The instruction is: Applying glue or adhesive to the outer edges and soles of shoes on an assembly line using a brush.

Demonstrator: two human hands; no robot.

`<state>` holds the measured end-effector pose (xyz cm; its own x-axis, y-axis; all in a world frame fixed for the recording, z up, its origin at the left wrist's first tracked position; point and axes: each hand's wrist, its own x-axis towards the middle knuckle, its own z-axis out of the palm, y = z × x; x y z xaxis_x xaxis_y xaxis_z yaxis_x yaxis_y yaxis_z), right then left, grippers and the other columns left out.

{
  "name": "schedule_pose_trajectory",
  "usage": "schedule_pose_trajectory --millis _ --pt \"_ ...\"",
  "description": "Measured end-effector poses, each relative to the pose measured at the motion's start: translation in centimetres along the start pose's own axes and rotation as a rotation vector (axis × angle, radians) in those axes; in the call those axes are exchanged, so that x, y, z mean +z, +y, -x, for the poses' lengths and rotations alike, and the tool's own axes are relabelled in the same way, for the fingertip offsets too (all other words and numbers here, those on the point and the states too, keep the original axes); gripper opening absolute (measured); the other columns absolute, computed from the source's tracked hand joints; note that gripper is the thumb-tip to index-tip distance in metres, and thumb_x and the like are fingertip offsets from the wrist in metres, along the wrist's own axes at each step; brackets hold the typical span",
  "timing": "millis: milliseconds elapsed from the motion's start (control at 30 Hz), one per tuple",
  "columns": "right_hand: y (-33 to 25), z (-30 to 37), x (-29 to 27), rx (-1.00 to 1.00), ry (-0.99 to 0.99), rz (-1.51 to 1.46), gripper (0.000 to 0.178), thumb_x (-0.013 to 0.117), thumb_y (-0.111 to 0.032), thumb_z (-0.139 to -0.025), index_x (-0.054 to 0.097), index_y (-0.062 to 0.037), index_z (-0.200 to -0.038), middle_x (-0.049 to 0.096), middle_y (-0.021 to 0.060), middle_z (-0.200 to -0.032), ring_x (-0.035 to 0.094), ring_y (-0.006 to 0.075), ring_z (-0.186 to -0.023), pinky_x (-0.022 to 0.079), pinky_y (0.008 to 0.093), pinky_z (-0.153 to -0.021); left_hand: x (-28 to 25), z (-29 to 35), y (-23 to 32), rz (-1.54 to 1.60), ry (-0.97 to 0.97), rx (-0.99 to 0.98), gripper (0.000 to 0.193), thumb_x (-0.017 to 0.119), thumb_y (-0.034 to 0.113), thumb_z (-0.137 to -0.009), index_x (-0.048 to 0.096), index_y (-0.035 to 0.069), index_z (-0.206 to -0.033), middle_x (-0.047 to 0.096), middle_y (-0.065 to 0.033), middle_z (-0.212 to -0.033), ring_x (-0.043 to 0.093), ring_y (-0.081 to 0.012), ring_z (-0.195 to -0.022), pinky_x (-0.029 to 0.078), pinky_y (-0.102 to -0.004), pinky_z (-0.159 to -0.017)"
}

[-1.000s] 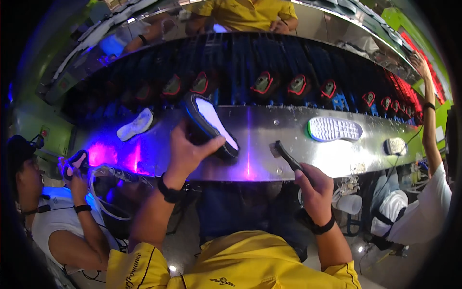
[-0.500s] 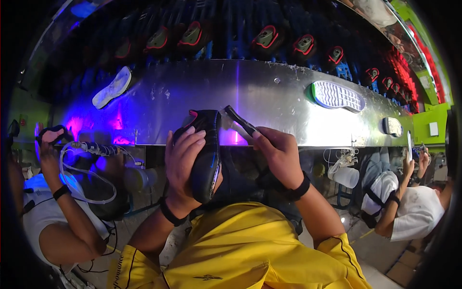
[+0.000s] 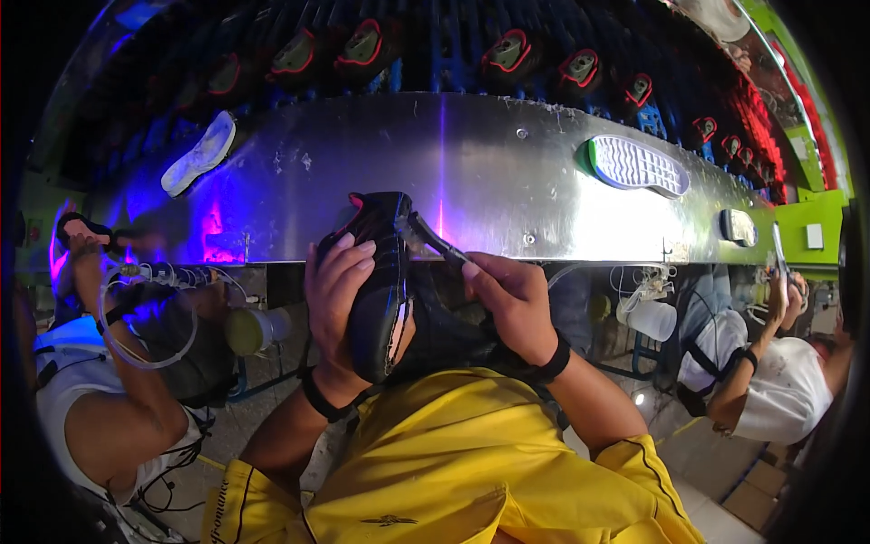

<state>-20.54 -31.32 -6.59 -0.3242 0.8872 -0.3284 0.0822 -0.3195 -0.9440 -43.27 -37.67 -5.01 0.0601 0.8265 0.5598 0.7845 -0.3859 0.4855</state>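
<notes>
My left hand (image 3: pixel 337 288) is wrapped round a black shoe upper (image 3: pixel 379 313) with a red-trimmed collar, tilted so that a strip of its pale underside shows along the right edge. In my right hand (image 3: pixel 515 304) is a thin dark brush (image 3: pixel 439 243), pinched near its end between thumb and fingers. The brush's head meets the side of the shoe near its far end; the bristles are too small to make out. Both hands are just in front of the metal bench's near edge.
On the metal bench (image 3: pixel 344 150) lie a pale sole (image 3: pixel 199 154) at left, a white-and-green sole (image 3: pixel 637 167) at right and a smaller sole (image 3: pixel 739 228) farther right. Behind it, several black shoes (image 3: pixel 361 43) stand on a rack. Co-workers (image 3: pixel 118 399) sit on both sides, near hoses and plastic containers (image 3: pixel 258 331).
The brush has come left and down onto the shoe's side, my right hand moving with it. The shoe has turned slightly, showing more of its underside edge.
</notes>
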Motion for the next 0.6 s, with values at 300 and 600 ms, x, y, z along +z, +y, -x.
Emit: schedule_pose_trajectory --millis 300,600 --pt "-1.6 1.3 -0.4 -0.203 0.015 0.189 0.022 0.071 -0.014 -0.105 0.077 0.0057 -0.113 0.070 0.0087 -0.077 0.061 0.0109 -0.070 0.048 0.0299 -0.065 -0.1 -0.3 0.3 0.000 0.006 -0.010 0.079 0.085 0.003 -0.077 0.047 0.001 -0.146 0.060 -0.0232 -0.142 0.057 -0.0443 -0.139 0.041 -0.0626 -0.123" --pt "-3.6 3.9 -1.6 -0.037 -0.125 0.021 0.022 0.071 -0.016 -0.106 0.076 0.0057 -0.111 0.066 0.0047 -0.074 0.056 0.0088 -0.067 0.045 0.0284 -0.061 -0.2 -0.8 0.4 0.011 -0.015 -0.025 0.080 0.086 0.003 -0.076 0.049 0.002 -0.147 0.060 -0.0213 -0.145 0.055 -0.0439 -0.143 0.038 -0.0612 -0.125"
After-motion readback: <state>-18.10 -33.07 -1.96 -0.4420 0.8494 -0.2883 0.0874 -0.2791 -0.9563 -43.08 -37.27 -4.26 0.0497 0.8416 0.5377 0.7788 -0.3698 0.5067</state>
